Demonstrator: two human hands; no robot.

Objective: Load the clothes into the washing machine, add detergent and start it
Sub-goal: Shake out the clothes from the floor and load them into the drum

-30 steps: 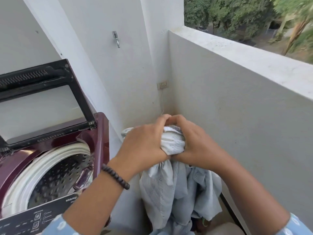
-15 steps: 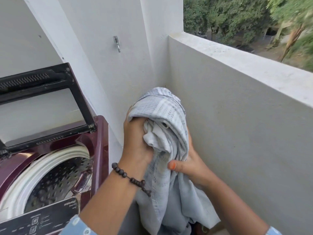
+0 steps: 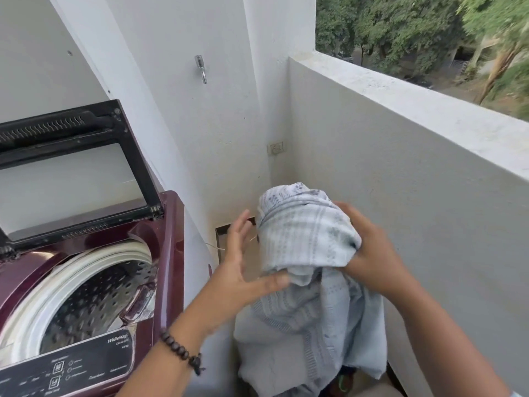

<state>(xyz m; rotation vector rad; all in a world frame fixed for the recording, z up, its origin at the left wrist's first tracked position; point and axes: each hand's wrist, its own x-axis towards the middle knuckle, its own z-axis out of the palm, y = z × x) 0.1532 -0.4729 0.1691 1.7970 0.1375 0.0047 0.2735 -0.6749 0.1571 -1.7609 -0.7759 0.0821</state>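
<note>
- The right hand (image 3: 372, 253) gripped the bunched top of the pale patterned garment (image 3: 306, 267), fingers curled into the fabric, forearm angled up from the lower right.
- The left hand (image 3: 243, 270) was spread, fingers straight, thumb touching the cloth just left of that grip; a bead bracelet (image 3: 180, 351) ringed its wrist.
- The rest of the garment hung below the grip.
- Farther left of the grip stood the maroon washing machine (image 3: 169, 253), lid (image 3: 71, 156) raised.

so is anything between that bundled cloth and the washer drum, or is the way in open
Nothing visible blocks it. The lid stands raised, the drum is open and looks empty, and only the left hand lies between it and the cloth.
</note>
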